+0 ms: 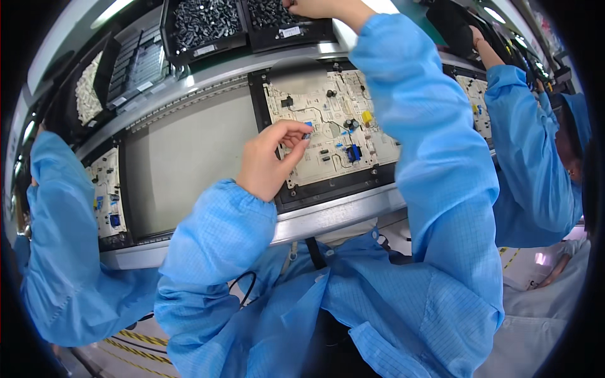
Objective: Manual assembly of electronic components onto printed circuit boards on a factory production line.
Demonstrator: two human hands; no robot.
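Note:
A cream circuit board point(302, 170) sits in a black frame point(334, 192) in front of me, carrying blue, yellow and black components. Over its left part, my left hand point(271, 157) is closed in a pinch on a small blue and dark electronic component point(307, 131). My right hand point(324, 7) reaches up and away to a black bin point(296, 36) of small black parts point(268, 14). Its fingers are bent inward at the parts, cut by the picture's upper edge; what they hold is hidden.
Another bin of black parts point(208, 25) stands beside it, then a grey slotted tray point(138, 60) and a bin of white parts point(88, 91). A metal rail point(340, 214) runs along the near edge. Blue-sleeved co-workers flank me, near boards at left point(107, 183) and right point(474, 97).

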